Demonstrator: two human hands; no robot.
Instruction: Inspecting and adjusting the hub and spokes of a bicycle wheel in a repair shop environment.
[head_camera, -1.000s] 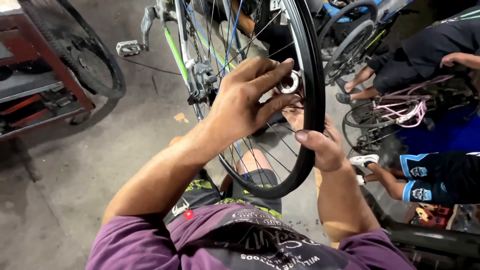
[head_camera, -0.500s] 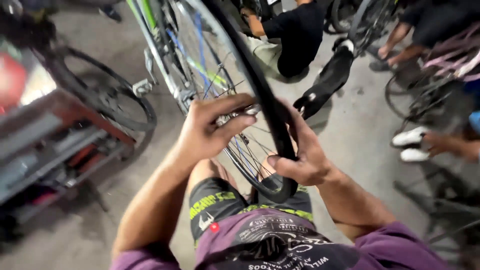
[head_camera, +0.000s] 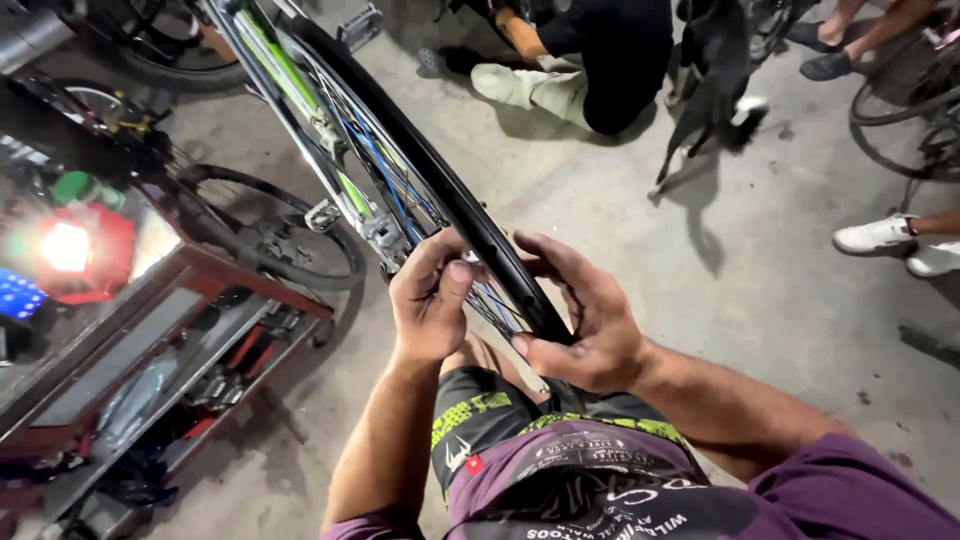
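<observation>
Nearest: purple shirt and dark shorts with yellow-green print. Just beyond, both hands at the lower arc of the black bicycle wheel rim (head_camera: 470, 235).

Left hand (head_camera: 428, 305): grip pressed together, fingertips (head_camera: 455, 272) pinched at the spoke side of the rim; whether on a spoke, a nipple or a small part, cannot tell. Right hand (head_camera: 585, 325): grip wrapped round the rim from the other side, thumb across the outer edge, fingers curled beneath.

For the step in hand, judged from the hold: keep the right hand as the steady brace, clamped firmly on the rim to stop rotation. Work with the left fingertips only, in small movements. Keep fingers out of the spoke (head_camera: 400, 200) crossings in case of wheel spin. Watch the rim edge on, as now, to spot any wobble.

Wheel position: tilted, running from the hands up and left to the green and silver bicycle frame (head_camera: 290, 90).

Left, further off: red metal tool cart (head_camera: 250, 270) with open shelves. Contents dark and blurred; apparently tools and small parts, kinds not discernible. A second wheel (head_camera: 275, 235) rests against its top edge.

Farthest: concrete floor (head_camera: 620, 200), a crouched person in black (head_camera: 610, 60), a white shoe (head_camera: 875, 235), more bicycles at right.
</observation>
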